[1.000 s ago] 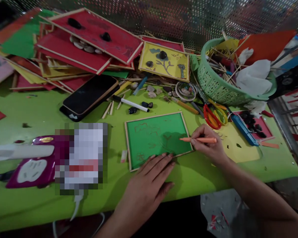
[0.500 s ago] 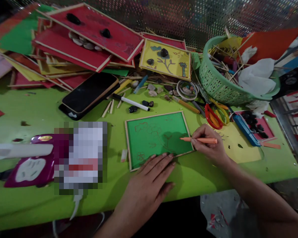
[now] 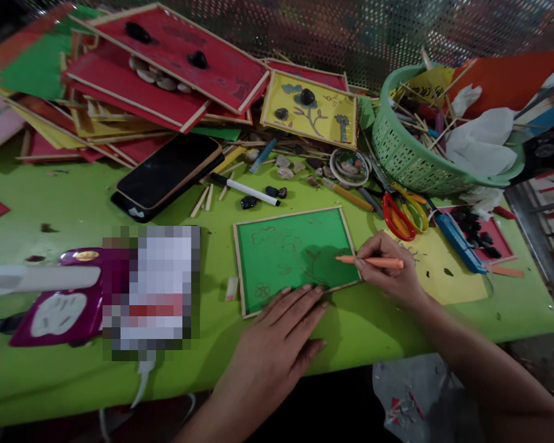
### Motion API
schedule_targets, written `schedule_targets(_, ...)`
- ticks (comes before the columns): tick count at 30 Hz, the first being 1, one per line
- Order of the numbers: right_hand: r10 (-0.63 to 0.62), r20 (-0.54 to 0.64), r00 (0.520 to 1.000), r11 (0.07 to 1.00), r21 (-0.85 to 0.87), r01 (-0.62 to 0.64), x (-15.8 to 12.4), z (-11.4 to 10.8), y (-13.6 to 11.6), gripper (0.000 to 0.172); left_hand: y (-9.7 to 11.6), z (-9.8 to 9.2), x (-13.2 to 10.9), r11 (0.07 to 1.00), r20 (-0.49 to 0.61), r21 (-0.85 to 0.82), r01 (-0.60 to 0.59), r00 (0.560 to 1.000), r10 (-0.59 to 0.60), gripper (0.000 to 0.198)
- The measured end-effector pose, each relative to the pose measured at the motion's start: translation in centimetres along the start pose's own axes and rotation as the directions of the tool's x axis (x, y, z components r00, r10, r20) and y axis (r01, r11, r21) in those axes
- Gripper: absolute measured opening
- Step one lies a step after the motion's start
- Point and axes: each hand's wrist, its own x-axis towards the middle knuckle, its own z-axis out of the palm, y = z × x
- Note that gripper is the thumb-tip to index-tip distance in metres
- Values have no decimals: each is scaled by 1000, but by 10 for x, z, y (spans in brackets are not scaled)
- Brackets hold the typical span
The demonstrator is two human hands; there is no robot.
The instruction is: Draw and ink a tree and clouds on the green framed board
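Observation:
A green picture panel (image 3: 268, 261) edged with thin wooden sticks lies on the table, bearing faint line drawings of flowers, a stem with leaves and a cloud. My left hand (image 3: 281, 332) rests flat across its lower edge, fingers stretched out. In my right hand (image 3: 388, 267) an orange marker (image 3: 383, 263) is pinched between thumb and fingers, its tip pointing left over the panel's right part. Whether the tip touches the surface I cannot tell. A small whitish eraser-like block (image 3: 231, 289) sits just left of the panel.
Framed red panels (image 3: 175, 55) are stacked at the back left, beside a yellow picture (image 3: 311, 111). A green basket (image 3: 410, 147) stands back right, near red-handled scissors (image 3: 397, 218) and a blue utility knife (image 3: 459, 240). Phones (image 3: 170, 169), a white marker (image 3: 252, 192) and stones lie behind the panel.
The view has shifted very slightly. Both hands and the orange marker hold nearly the same positions over the green panel.

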Motion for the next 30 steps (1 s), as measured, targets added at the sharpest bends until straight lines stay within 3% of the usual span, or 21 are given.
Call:
schedule_targets(11,21,26,999,998,55,-22,-2,1,1,13,-2,2,0,994,-12,95,-46,999,47,36)
schedule_targets(30,60,42,997,998,4,-60,-2,2,3,15,-12,6,-4,955,-36,257,-147,986,162,39)
